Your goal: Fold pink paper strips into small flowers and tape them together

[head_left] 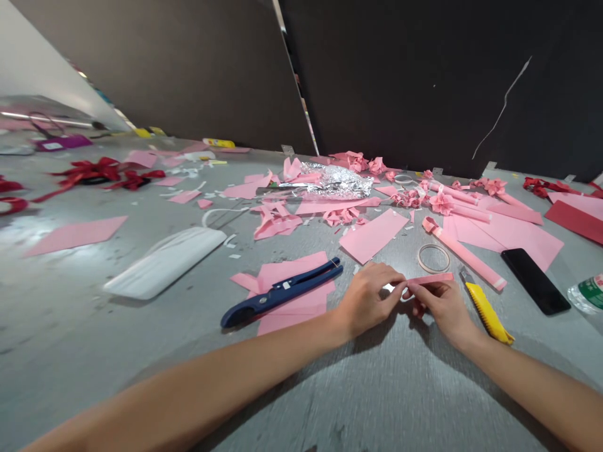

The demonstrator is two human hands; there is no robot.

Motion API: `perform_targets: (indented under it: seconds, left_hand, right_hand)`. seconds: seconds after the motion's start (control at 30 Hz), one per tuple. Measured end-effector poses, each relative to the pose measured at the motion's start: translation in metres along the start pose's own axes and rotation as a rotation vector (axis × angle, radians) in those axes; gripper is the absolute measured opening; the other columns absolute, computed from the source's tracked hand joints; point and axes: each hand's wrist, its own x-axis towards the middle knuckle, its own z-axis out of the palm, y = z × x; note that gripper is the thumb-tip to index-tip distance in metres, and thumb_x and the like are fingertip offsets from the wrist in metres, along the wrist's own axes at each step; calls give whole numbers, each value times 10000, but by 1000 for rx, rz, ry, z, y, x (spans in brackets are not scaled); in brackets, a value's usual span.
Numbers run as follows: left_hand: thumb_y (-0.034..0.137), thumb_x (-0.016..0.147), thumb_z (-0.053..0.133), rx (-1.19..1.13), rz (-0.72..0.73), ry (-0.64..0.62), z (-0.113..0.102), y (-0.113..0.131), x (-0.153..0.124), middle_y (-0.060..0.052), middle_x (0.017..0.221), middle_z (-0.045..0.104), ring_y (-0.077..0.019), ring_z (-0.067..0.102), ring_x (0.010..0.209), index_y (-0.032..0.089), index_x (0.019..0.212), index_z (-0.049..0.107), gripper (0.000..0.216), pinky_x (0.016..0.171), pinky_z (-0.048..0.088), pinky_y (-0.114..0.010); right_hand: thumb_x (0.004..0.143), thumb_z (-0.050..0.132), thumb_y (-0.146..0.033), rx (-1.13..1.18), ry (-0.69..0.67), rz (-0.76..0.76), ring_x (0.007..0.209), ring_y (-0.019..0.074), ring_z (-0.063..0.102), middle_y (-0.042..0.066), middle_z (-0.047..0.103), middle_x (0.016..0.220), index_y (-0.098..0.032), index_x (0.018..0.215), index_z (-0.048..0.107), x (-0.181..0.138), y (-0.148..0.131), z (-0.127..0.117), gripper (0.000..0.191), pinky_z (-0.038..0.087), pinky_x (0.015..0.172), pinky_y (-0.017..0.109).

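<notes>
My left hand [367, 300] and my right hand [440, 304] meet low on the grey table [94, 326], fingers pinched together. Between them they hold a narrow pink paper strip [431, 279] that runs out to the right past my right fingers. A small white bit shows at the strip's left end, by my left fingertips. A blue-handled cutting tool [282, 292] lies on pink paper pieces [294, 282] just left of my left hand. A yellow utility knife [487, 311] lies just right of my right hand.
A tape ring [434, 257], a rolled pink paper tube [464, 254], a black phone [534, 280] and a bottle [588, 292] lie to the right. A white face mask [164, 262] lies left. Crumpled foil [336, 179], pink paper flowers [440, 202], pink scraps and red ribbon [94, 171] fill the far side.
</notes>
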Motion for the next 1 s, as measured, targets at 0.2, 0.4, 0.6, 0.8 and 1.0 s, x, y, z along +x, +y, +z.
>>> perform_targets:
  seconds: [0.2,0.4,0.6,0.8,1.0]
  left_hand:
    - [243,1099,648,-14,-20,-5,-1,2,1,-27,843,814,-199,749,803,200,929,770,214,805,545,-342]
    - [252,1108,640,3,-19,-21,0,1,0,-25,864,821,-199,754,821,205,939,778,223,829,556,-350]
    - [263,1127,603,23,4,-23,1,-1,-2,-32,864,817,-199,749,822,213,917,790,286,820,565,-348]
    - [243,1107,622,10,2,-11,1,0,-1,-35,853,812,-199,746,808,207,911,791,261,795,561,-337]
    - [252,1091,661,-11,-34,-15,-1,1,-1,-31,867,821,-204,756,814,207,953,784,190,817,568,-348]
  right_hand:
    - [825,880,-647,-4,-6,13,492,172,626,55,674,545,-176,758,857,0,1,-1,476,517,501,299]
    - [830,880,-640,-1,-17,2,498,167,619,47,674,560,-182,759,851,1,1,-2,464,511,502,296]
    - [823,879,-641,-1,-21,5,494,164,618,54,678,553,-176,748,856,1,2,-2,471,518,504,294]
    - [814,883,-649,0,-6,-1,491,164,614,43,672,545,-184,757,859,0,0,-1,469,516,497,291]
    - [810,888,-657,3,-6,10,498,178,617,45,671,545,-190,751,847,0,-1,0,472,513,498,309]
